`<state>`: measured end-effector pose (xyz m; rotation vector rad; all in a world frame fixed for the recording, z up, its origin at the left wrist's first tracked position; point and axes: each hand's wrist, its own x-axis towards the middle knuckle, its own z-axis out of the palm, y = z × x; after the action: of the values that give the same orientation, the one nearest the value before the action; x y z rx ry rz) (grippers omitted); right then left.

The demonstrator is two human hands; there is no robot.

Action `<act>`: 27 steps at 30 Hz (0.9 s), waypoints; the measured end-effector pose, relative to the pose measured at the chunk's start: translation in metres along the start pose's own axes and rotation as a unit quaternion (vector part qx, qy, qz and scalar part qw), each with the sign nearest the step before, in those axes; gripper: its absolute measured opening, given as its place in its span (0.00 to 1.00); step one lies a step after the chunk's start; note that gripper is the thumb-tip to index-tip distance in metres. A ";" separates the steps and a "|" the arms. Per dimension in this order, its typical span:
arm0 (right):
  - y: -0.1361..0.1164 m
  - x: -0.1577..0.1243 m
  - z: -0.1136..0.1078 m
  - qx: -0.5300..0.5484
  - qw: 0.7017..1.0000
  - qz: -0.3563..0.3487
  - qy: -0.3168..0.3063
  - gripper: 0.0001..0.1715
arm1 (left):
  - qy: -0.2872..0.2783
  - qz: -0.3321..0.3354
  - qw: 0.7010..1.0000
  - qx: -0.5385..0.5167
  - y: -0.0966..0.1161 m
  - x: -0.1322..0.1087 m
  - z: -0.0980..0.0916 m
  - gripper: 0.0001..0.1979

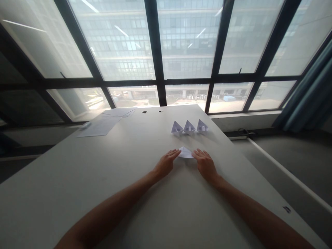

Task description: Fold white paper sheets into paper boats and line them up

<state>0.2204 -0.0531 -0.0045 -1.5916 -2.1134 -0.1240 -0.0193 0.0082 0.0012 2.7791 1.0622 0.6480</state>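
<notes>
A small white folded paper (pixel 185 152) with a peaked top is between my two hands, low over the white table. My left hand (pixel 166 163) has its fingers on the paper's left corner, gripping it. At the opposite corner, my right hand (pixel 205 165) does the same. Both thumbs are mostly hidden. Just beyond the hands, three folded paper boats stand upright in a row: a left one (pixel 177 129), a middle one (pixel 189 128) and a right one (pixel 202 126).
Flat white paper sheets (pixel 100 127) lie at the table's far left, with a small clear object (pixel 86 125) on their edge. Two dark holes mark the far end of the table (pixel 124 148). A small dark item (pixel 286 209) is near the right edge. Windows stand beyond.
</notes>
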 end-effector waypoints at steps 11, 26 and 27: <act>-0.001 -0.003 0.006 -0.022 0.994 0.042 -0.096 0.32 | -0.132 0.053 0.990 0.007 0.022 -0.004 -0.001 0.31; -0.020 -0.005 0.010 0.079 0.988 -0.049 -0.125 0.31 | -0.142 0.038 0.989 -0.007 0.021 -0.005 0.001 0.31; -0.019 -0.005 0.011 0.078 0.988 -0.046 -0.128 0.31 | -0.142 0.038 0.989 -0.007 0.021 -0.005 0.001 0.31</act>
<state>0.2001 -0.0593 -0.0123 -1.4846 -2.3269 0.2229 -0.0095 -0.0109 0.0033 2.8005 0.8953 0.2522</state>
